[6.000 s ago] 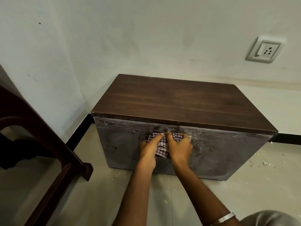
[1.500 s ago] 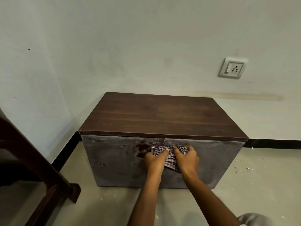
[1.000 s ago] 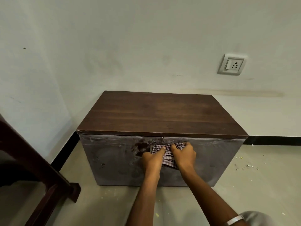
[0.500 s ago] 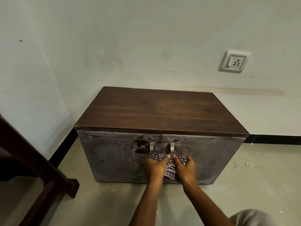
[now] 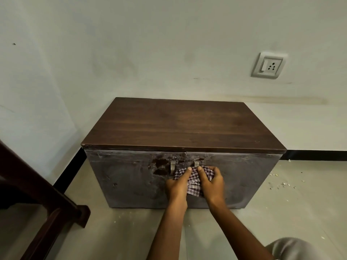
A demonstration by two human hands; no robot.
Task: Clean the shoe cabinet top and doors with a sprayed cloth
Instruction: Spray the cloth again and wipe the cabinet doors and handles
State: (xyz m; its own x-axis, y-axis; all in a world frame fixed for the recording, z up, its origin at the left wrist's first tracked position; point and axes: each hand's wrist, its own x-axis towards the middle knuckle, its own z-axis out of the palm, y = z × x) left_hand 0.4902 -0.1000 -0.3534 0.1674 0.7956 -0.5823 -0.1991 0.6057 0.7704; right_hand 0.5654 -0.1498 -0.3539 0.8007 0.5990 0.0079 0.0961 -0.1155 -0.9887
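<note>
Against the front of the shoe cabinet [image 5: 131, 184], just below its two metal handles [image 5: 173, 167], both hands press a checked cloth [image 5: 193, 182] over the seam where the two doors meet. Left hand [image 5: 176, 186] and right hand [image 5: 213, 184] each have fingers curled into the fabric, grasping it. Left of the handles, a dark patch [image 5: 160, 166] shows through the grey film on the door. Above the doors lies the brown cabinet top [image 5: 184, 126]. Beyond the cabinet, up on the wall to its right, sits a socket [image 5: 268, 65].

cloth [image 5: 193, 182]: maroon-white check | cabinet top [image 5: 184, 124]: dark brown woodgrain | doors [image 5: 131, 177]: smeared grey
</note>
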